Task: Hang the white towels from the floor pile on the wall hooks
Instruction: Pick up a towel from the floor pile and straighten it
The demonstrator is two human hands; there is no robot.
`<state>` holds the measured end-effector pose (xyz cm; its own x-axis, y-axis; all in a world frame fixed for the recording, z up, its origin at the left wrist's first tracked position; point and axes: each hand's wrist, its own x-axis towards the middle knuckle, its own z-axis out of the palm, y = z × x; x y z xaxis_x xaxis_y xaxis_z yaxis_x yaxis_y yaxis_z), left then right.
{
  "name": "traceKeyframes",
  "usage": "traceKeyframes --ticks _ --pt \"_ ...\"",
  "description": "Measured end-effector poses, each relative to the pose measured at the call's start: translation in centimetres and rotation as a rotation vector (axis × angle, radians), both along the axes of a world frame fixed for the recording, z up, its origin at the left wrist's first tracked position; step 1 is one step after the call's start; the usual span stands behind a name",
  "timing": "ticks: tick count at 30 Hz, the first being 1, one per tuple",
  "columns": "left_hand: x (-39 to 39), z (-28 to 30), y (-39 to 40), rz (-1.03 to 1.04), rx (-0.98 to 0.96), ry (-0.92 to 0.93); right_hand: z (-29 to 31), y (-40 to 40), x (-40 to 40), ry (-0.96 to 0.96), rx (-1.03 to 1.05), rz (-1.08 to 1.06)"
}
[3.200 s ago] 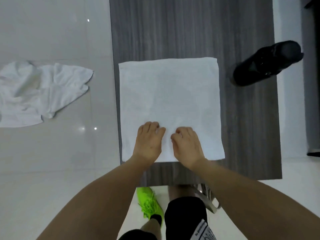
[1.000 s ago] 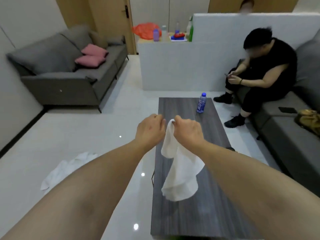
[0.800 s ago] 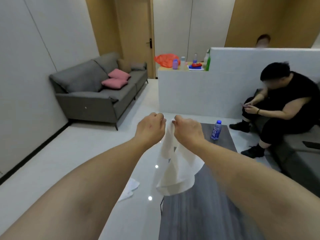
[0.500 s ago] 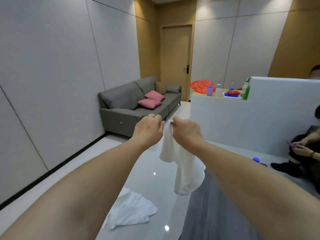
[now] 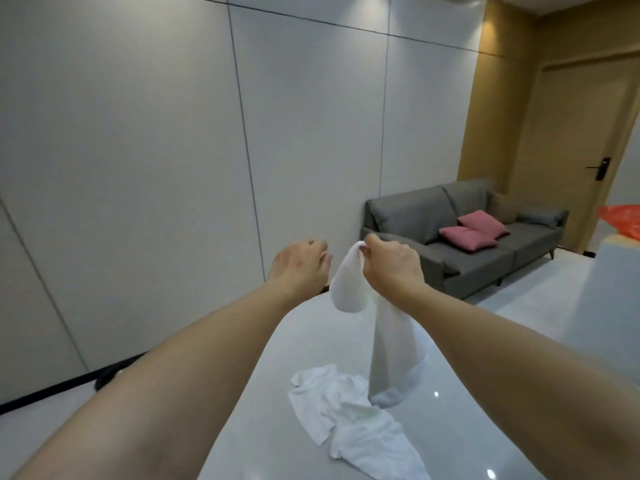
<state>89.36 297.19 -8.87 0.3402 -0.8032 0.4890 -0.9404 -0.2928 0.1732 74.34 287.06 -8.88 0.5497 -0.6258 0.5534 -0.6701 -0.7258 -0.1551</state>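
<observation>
Fingers [image 5: 369, 244] of the right hand [image 5: 391, 268] are pinching the hanging towel [image 5: 389, 344] at its top fold; the left hand [image 5: 298, 268] is hovering beside, grip unclear. Floor pile [image 5: 353, 420] is lying below. Light, limp cloth; probably best gripped near an edge.

Towel [image 5: 388, 344] soft white cloth; floor [image 5: 485, 358] glossy tile; sofa [image 5: 464, 237] matt grey fabric.

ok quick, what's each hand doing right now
Left hand: holding nothing, fingers loosely curled, beside the white towel.
Right hand: pinching the towel's top edge.
</observation>
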Motion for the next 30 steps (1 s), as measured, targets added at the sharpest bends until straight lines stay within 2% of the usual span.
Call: traceKeyframes --ticks 7,17,30 --pt "9.7 0.5 13.1 0.257 -0.002 -0.008 1.4 9.3 12.3 0.002 -0.012 0.226" --pt "19.5 2.4 34.6 0.578 -0.056 0.014 2.6 27.5 26.8 -0.035 0.027 0.577" --pt "23.8 3.0 63.0 0.967 -0.052 -0.018 2.7 54.8 39.1 -0.112 -0.010 1.023"
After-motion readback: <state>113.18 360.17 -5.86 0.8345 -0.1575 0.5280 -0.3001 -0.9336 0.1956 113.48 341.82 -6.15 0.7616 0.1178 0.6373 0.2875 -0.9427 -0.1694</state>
